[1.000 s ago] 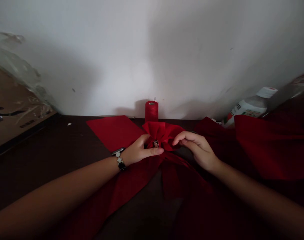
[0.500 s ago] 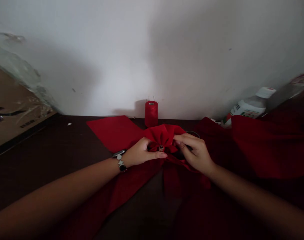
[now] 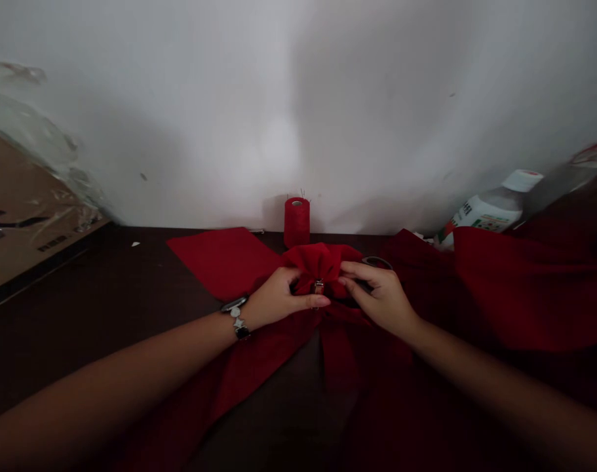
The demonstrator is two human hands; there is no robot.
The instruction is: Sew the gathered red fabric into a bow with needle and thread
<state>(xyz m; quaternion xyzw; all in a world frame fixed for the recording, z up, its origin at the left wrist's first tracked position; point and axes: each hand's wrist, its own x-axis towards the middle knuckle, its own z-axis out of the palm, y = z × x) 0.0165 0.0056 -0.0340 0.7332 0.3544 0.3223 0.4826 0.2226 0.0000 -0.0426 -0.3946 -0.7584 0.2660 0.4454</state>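
Note:
Gathered red cloth [image 3: 318, 259] fans out in folds between my two hands, with a small metallic clip [image 3: 318, 286] at its middle. My left hand [image 3: 286, 295] is closed on the cloth from the left, its thumb lying just below the clip. On the right, my right hand [image 3: 377, 288] pinches the edge of the folds between thumb and fingers. Long red tails of cloth [image 3: 259, 357] hang down toward me, and a pointed red piece [image 3: 227, 259] lies flat at the left. My fingers hide part of the folds.
Behind the cloth a red thread spool [image 3: 297, 223] with pins in its top stands near the wall. Scissor handles [image 3: 377, 262] show behind my right hand. A white-capped bottle [image 3: 495, 206] leans at right beside more red cloth [image 3: 529, 288]. A cardboard box [image 3: 27, 210] is at left.
The gathered folds have tilted up a little, and more of the clip shows. My right hand has shifted slightly left and up; the scissor handles show more.

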